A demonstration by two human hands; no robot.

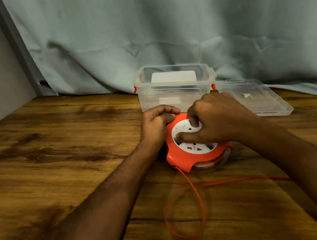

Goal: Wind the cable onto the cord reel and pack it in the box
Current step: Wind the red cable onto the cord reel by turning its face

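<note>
The cord reel (196, 151) lies flat on the wooden counter (54, 159), right of the middle and nearer the far edge than the near one, its orange housing up and the round white socket face showing in the centre. We see the left hand (157, 124) resting against the reel's far-left rim, its fingers (164, 111) curled over the orange edge and gripping it. The right hand (217, 120) sits on top of the white face, thumb stretched across it and the other fingers bent down onto the disc; they press into the face, but we cannot tell for sure whether they grasp a knob there. The orange cable (196, 193) comes out at the reel's near-left side and runs toward the near edge, where it lies in a loose, blurred loop, with another stretch trailing off to the right under the right forearm. Just beyond the reel, touching or nearly touching the hands from our angle, stands the clear plastic box (175, 87) with orange latches, open at the top, near the far edge against the grey-green curtain (157, 24). Its clear lid (255, 98) lies flat on the counter just to the right of it.
</note>
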